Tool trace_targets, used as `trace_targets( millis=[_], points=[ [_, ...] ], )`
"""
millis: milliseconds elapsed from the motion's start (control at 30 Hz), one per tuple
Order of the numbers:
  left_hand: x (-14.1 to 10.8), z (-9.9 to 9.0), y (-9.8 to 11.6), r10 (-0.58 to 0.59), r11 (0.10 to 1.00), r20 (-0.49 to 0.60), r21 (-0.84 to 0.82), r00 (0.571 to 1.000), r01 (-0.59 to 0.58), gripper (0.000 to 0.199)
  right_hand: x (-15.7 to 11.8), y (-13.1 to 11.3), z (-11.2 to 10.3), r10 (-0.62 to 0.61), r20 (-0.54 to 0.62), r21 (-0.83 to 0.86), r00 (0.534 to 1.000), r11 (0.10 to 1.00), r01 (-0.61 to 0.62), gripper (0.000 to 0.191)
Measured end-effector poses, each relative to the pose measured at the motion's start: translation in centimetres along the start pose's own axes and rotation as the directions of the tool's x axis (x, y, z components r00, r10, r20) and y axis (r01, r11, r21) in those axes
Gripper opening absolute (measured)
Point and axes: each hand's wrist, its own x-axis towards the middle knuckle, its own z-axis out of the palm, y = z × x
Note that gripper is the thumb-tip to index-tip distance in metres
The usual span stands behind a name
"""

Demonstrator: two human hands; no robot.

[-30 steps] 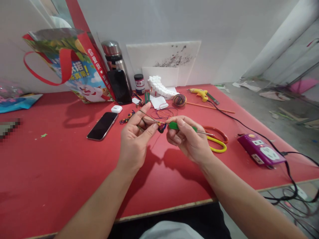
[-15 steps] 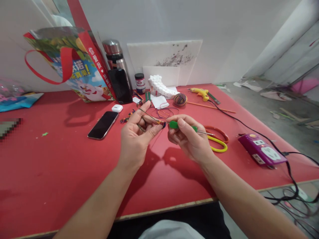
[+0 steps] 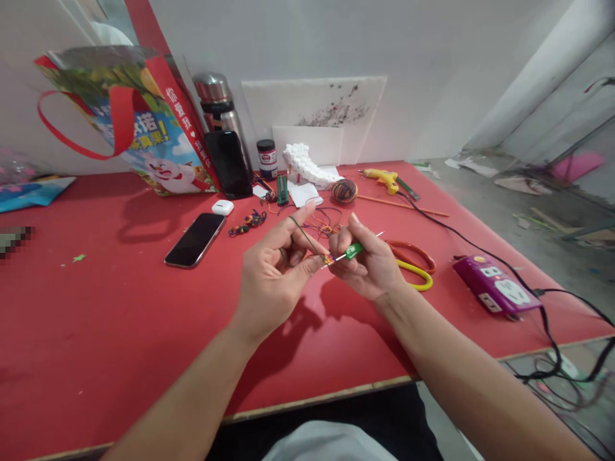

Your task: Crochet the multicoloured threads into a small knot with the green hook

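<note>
My left hand pinches a small multicoloured crochet piece between thumb and fingers. A dark strand of yarn runs over its raised index finger down to the piece. In my right hand is a crochet hook with a green grip; its thin metal tip is at the crochet piece. Behind the hands lies a ball of multicoloured yarn, with loose strands on the red table. A finished-looking knotted multicoloured strip rests left of them.
Scissors with orange and yellow handles lie right of my right hand. Further right are a purple power strip and a yellow glue gun with its cord. A phone, an earbud case, a flask and a bag stand left.
The right hand has turned, its thumb now raised, and the hook's tip has come down to the crochet piece. Both hands have shifted slightly lower, and the left index finger points further right.
</note>
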Motion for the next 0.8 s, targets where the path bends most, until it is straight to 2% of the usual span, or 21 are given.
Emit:
trace_targets(
  millis=[200,333,467,600,800],
  points=[
    [-0.7,0.3,0.0,0.027,0.997,0.074,0.073,0.997,-0.033,0.046,0.1,0.5,-0.3,0.038,0.104,-0.019,0.994,0.999,-0.036,0.06],
    [-0.5,0.3,-0.2,0.028,0.997,0.079,0.074,0.996,-0.034,0.047,0.1,0.7,0.0,0.008,0.134,0.018,0.991,1.0,-0.01,0.056],
    [0.6,-0.2,-0.7,-0.084,0.993,-0.007,-0.088,0.996,0.083,0.054,-0.1,0.8,1.1,-0.074,0.009,0.068,0.997,0.995,0.073,0.038],
    [1.3,-0.8,-1.2,-0.218,0.947,-0.021,-0.247,0.976,0.206,0.06,-0.5,1.0,2.0,-0.168,-0.092,0.042,0.981,0.984,0.173,0.027],
    [1.3,-0.8,-1.4,-0.242,0.929,-0.043,-0.298,0.969,0.219,0.058,-0.9,1.0,2.3,-0.288,-0.121,-0.044,0.95,0.958,0.285,0.03]
  ],
)
